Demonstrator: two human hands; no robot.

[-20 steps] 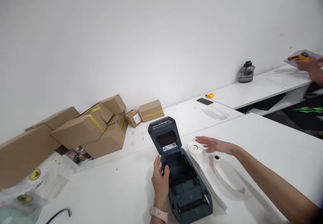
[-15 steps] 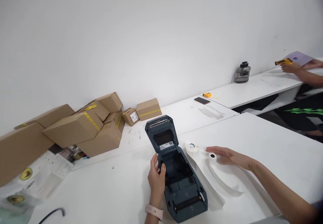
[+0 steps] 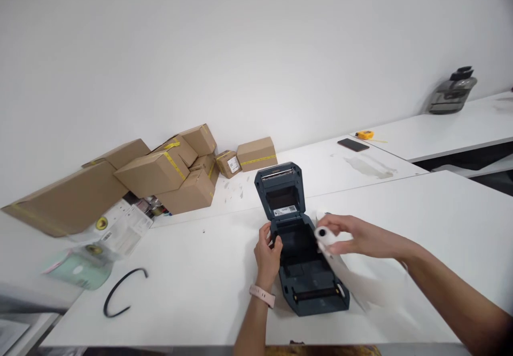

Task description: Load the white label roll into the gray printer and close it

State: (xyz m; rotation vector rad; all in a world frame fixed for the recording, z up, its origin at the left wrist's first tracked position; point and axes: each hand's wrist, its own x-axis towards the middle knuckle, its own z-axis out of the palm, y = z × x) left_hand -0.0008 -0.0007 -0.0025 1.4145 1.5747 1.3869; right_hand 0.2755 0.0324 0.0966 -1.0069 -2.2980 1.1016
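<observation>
A dark blue-grey label printer stands on the white table with its lid raised and its inside bare. My left hand, a pink band on its wrist, grips the printer's left edge near the hinge. Between the thumb and fingers of my right hand is a small white paper roll, held at the printer's right edge. Its loose strip trails to the right and is blurred. Another white roll lies behind, mostly hidden by my right hand.
Cardboard boxes are piled at the back left, near plastic packets and a green pouch. A black curved strip lies front left. Farther back are a phone, yellow tape measure and large bottle.
My right hand has closed on the small roll and brought it left to the printer's edge. My left hand stays on the printer. The view has shifted, and the other person's hands are out of sight.
</observation>
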